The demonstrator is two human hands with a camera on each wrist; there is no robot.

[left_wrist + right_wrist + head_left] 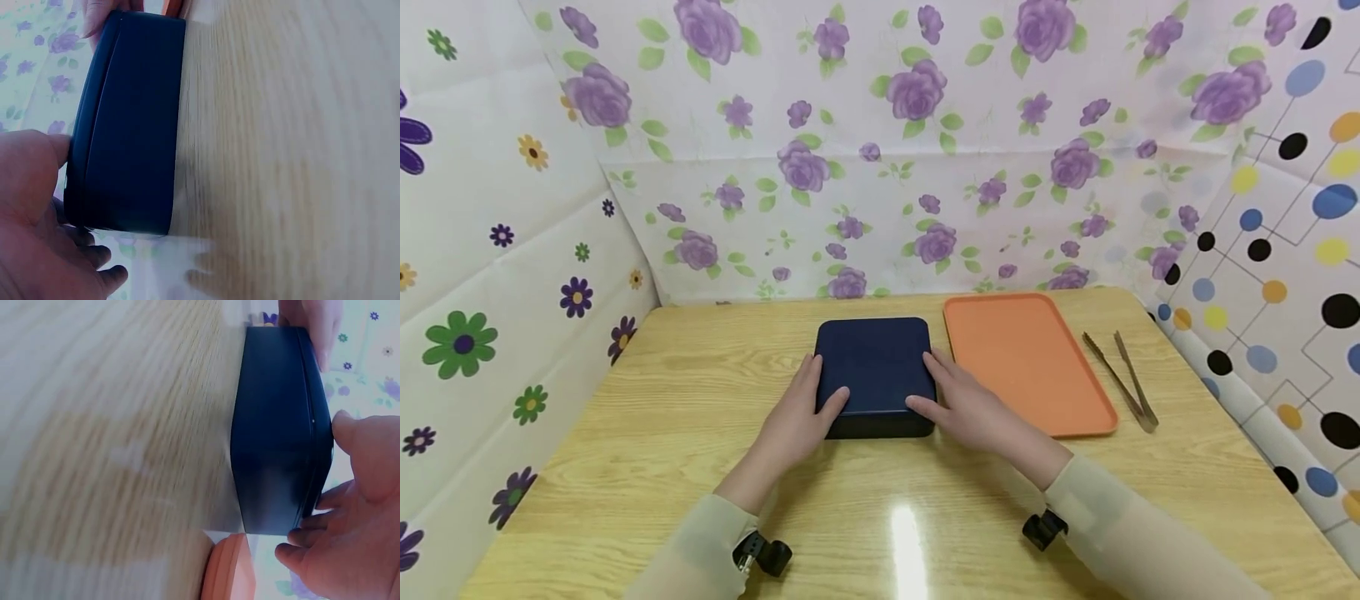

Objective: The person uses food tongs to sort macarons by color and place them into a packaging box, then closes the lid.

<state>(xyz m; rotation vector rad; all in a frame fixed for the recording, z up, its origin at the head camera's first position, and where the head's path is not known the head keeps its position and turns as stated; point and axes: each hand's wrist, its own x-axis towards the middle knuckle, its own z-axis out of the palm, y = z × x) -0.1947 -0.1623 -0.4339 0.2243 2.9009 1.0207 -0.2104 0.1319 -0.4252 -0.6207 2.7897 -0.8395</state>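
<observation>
A dark navy lidded box [874, 367] sits on the wooden table, its lid closed over a black lower part. At its left side my left hand [793, 421] grips it, the thumb on top near the front edge and the fingers along the side. My right hand [973, 408] grips the right side in the same manner. The left wrist view shows the seam under the lid [94, 119] and the thumb on the lid's edge. In the right wrist view the box [275, 437] rests on the table, with the right fingertips [304, 537] at its side.
An orange tray [1030, 367] lies just right of the box. Metal tongs [1126, 385] lie beyond it, their arms spread. Flowered and dotted cloth walls [880, 200] enclose the back and sides of the table [700, 375].
</observation>
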